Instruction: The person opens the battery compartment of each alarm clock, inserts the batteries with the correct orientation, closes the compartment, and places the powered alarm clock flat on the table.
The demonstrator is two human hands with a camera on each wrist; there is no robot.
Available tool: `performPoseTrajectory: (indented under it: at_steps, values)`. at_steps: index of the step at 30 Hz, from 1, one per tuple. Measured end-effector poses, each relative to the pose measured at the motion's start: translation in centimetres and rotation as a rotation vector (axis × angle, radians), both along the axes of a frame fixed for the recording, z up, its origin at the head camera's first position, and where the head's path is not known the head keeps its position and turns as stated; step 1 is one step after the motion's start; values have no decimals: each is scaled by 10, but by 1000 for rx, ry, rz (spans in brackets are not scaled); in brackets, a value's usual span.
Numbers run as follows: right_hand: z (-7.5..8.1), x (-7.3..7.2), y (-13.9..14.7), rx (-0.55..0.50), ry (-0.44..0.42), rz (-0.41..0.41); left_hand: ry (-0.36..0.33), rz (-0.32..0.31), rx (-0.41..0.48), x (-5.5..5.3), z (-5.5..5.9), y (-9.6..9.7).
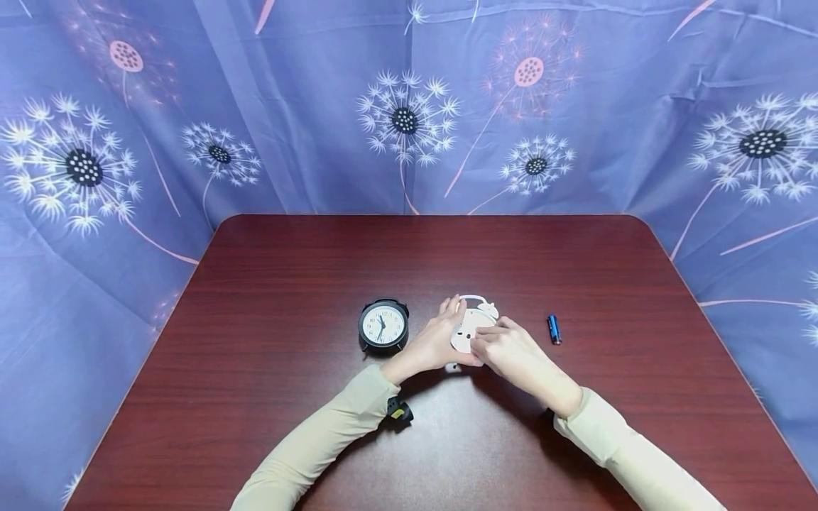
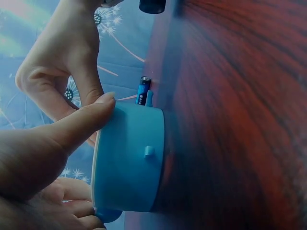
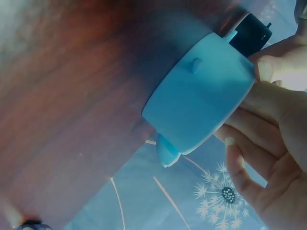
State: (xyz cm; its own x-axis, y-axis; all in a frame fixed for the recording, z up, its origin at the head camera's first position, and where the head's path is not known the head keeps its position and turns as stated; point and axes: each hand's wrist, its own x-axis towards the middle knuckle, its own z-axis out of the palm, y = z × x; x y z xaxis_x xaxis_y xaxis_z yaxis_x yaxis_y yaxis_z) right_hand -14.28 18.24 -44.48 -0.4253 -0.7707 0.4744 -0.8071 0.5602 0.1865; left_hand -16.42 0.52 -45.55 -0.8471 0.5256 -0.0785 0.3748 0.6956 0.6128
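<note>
white clock [image 1: 471,323]: smooth matt plastic | table [image 1: 287,284]: glossy wood-grain | backdrop [image 1: 307,106]: creased cloth

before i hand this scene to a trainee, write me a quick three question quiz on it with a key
1. Multiple choice: in the head view, what lies on the table to the right of the white clock?
A) a red screwdriver
B) a blue battery
C) a green cup

2. True or false: the dial of the black clock is turned away from the head camera.

3. Short answer: which hand holds the white clock on the side nearer the black clock?

Key
1. B
2. False; its dial and numbers show in the head view.
3. The left hand.
</note>
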Motion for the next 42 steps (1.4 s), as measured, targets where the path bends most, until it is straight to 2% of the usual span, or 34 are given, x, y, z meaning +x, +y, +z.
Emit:
performPoseTrajectory:
  at_steps: [8, 26, 35, 42]
  values:
    - [2, -3, 0, 58, 16, 21, -1, 1, 12, 0, 0, 0]
    - [2, -9, 0, 40, -6, 94, 19, -7, -12, -3, 0, 0]
    - [0, -8, 3, 13, -50, 73, 22, -11, -13, -2, -1, -1]
    - [1, -9, 5, 26, -45, 34, 18, -6, -15, -4, -1, -1]
